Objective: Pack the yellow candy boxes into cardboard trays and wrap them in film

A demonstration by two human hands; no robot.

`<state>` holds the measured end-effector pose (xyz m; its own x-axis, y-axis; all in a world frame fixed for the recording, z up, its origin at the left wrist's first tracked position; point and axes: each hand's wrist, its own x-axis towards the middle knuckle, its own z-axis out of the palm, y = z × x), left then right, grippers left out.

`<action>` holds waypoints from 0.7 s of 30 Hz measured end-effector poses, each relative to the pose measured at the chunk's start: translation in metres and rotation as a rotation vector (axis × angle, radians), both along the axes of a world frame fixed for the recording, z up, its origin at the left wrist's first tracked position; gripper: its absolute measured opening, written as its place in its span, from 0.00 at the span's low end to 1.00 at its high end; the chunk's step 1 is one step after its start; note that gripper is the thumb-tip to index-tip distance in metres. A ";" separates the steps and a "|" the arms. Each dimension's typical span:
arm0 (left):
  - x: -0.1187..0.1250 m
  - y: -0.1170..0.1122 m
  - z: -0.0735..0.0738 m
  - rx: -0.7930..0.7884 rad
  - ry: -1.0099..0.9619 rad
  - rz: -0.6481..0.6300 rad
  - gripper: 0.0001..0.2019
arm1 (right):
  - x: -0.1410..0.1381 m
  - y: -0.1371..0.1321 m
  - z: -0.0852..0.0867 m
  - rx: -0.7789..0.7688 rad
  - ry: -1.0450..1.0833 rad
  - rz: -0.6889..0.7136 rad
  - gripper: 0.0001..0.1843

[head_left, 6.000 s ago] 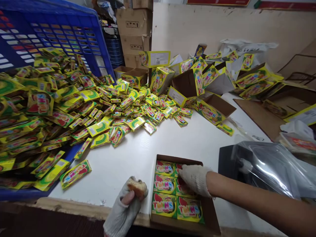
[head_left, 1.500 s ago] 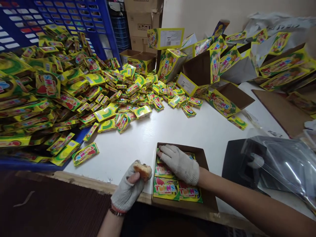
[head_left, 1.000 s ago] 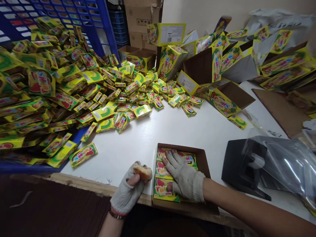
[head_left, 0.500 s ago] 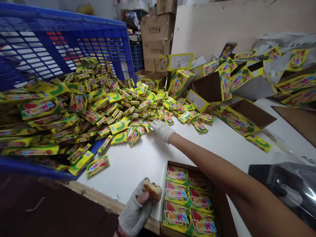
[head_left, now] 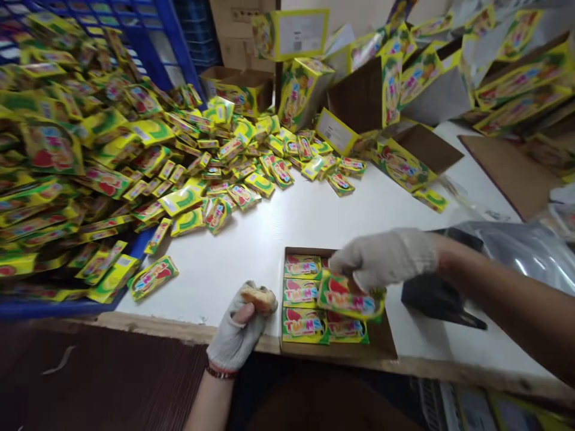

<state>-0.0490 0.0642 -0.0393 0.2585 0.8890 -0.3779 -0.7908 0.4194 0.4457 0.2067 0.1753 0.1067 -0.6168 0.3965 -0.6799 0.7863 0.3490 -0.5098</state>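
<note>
**A Twins packet (head_left: 351, 297) in my right hand (head_left: 381, 260), over the carton (head_left: 386, 338)**

My right hand is half closed, its knit-gloved fingers curled down over the top edge of the packet, and I have hold of it there. The packet hangs tilted just above the right side of the carton, its lower edge overlapping the packets lying there. It is a little blurred. My left hand (head_left: 237, 328) is closed around a bitten bun (head_left: 258, 297), with the bare tip of my thumb pressed against it and a bracelet (head_left: 220, 372) on my wrist. That hand rests at the table edge (head_left: 179, 330), just beside the carton.

The carton is shallow and brown, and the packed packets (head_left: 302, 293) lie flat in rows inside it, with the left row showing three. Beyond it, on the white table (head_left: 242, 281), a loose packet (head_left: 153, 278) lies near a tipped blue crate (head_left: 173, 42), and a big heap of packets (head_left: 135, 161) spills out of the crate across the table. To my right stands a black stand (head_left: 438, 297) with clear plastic (head_left: 516, 257) over it. Opened yellow boxes (head_left: 300, 93) are piled farther back.
</note>
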 end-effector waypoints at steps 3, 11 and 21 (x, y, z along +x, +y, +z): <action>0.000 0.002 0.001 -0.019 0.020 -0.036 0.16 | 0.002 -0.035 -0.023 -0.026 -0.187 0.127 0.09; -0.006 -0.001 -0.005 -0.056 0.050 -0.031 0.18 | -0.026 -0.066 -0.071 0.081 -0.487 0.151 0.31; -0.002 0.004 0.000 -0.045 0.071 -0.019 0.12 | -0.010 0.043 -0.045 0.313 -0.217 -0.181 0.18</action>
